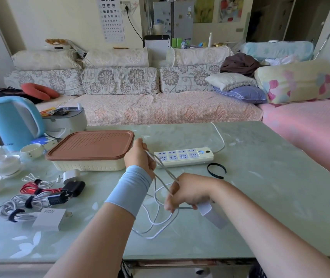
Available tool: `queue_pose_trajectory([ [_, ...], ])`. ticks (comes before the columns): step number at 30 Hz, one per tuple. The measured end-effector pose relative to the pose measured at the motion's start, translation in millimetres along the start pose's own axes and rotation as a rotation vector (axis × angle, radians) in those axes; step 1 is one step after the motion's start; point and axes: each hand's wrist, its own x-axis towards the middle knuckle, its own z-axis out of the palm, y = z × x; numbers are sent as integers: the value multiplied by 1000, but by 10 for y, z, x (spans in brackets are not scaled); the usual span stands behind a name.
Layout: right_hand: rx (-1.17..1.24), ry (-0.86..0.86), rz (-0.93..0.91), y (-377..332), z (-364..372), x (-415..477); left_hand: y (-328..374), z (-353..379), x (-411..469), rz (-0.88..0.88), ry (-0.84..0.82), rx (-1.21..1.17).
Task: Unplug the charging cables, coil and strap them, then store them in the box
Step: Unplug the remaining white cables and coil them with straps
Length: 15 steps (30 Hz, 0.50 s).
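While both arms reached out over the pale green table (260, 187), the left hand (138, 155) was lifted just beside the box (88, 166), its fingers curled round a couple of strands of the white cable (156, 223). From there the strands ran taut and slanting down to the right hand (188, 192), nearer the table's front edge, whose fingers were bent in and pinching the same cable. More of it lay in loose loops on the tabletop below and between the two hands. Its white charger block (212, 215) sat under the heel of the right hand; I could not tell whether the hand held it or it merely lay there. A light blue wristband (128, 189) covered the left wrist.

Behind the hands lay the power strip (183, 156), end to end with the box, which had its brown lid (91, 144) on. A black strap (216, 171) lay in an open ring near the strip. Well to the left sat the strapped cable bundles (29, 203) with their plugs, and a blue kettle (13, 121) stood beyond them
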Motion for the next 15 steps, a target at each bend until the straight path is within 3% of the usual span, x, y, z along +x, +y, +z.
queue_pose_trajectory([
  [3,98,-132,-22,33,-54,-15,73,-22,26,76,-11,46],
  [7,124,-211,-46,55,-135,-15,105,-73,114,472,-63,280],
  [9,182,-208,-87,98,-184,-46,106,-81,124,555,-106,372],
  [11,294,-175,-136,170,-219,-64,87,-82,151,489,-144,343],
  [15,548,-10,-196,265,-291,-41,-2,-75,195,154,-268,23],
])
